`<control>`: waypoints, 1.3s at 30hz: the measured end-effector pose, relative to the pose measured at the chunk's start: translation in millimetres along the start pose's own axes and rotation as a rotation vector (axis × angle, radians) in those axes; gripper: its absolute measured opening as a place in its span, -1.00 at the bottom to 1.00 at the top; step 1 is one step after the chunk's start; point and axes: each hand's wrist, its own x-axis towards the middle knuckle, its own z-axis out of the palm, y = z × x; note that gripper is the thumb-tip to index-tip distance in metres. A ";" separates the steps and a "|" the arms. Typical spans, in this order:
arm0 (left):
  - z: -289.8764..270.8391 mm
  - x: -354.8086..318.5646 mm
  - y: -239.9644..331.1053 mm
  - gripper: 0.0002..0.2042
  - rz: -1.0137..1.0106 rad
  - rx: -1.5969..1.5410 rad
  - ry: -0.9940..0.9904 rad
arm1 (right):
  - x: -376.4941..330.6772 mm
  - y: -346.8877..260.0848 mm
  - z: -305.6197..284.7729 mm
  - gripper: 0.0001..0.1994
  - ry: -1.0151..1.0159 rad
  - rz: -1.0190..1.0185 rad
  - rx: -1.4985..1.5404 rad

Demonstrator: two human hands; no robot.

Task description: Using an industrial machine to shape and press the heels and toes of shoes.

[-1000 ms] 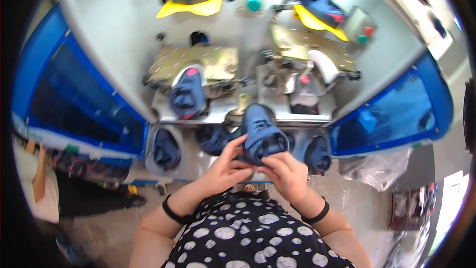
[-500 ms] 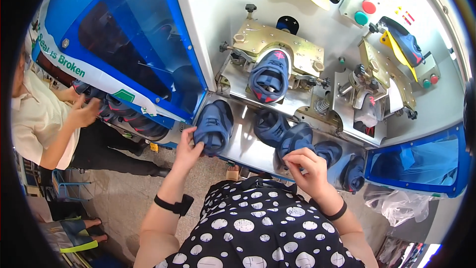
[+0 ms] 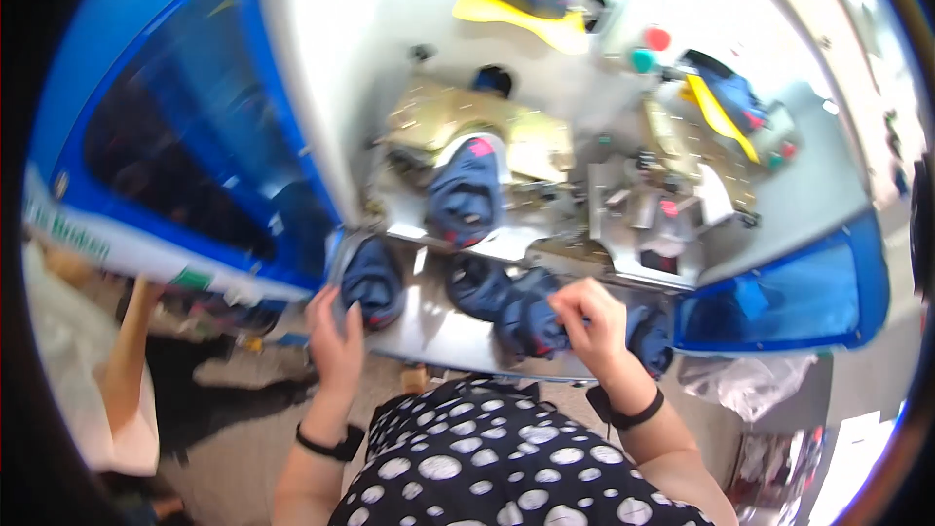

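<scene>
Head view: left hand (image 3: 336, 336), fingers loosely spread, touches the navy shoe upper (image 3: 372, 281) at the metal shelf (image 3: 438, 331) left edge. Right hand (image 3: 589, 321) is clamped on another navy upper (image 3: 531, 323) mid-shelf.

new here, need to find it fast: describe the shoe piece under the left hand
Start at the big white machine with blue side guards, then drop to its shiny metal shelf. The dark blue fabric shoe upper lies at the shelf's far left end, touched by the left hand, apart from the others clustered rightward.

left hand (image 3: 336, 341) has set navy shoe upper (image 3: 372, 281) on shelf (image 3: 438, 331); right hand (image 3: 589, 317) now grips another upper (image 3: 531, 317)
</scene>
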 end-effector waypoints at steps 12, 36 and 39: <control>36.2 4.9 122.0 -0.91 0.512 -0.244 -0.272 | 184.3 140.6 -270.3 -0.68 0.368 0.157 -0.722; 290.3 -64.5 288.7 -0.66 -0.715 -1.301 -1.232 | -57.0 124.5 -148.2 -0.79 0.239 0.306 -0.418; 307.2 -68.7 299.2 -0.68 -0.780 -1.298 -1.121 | -53.9 131.6 -154.4 -0.78 0.164 0.309 -0.448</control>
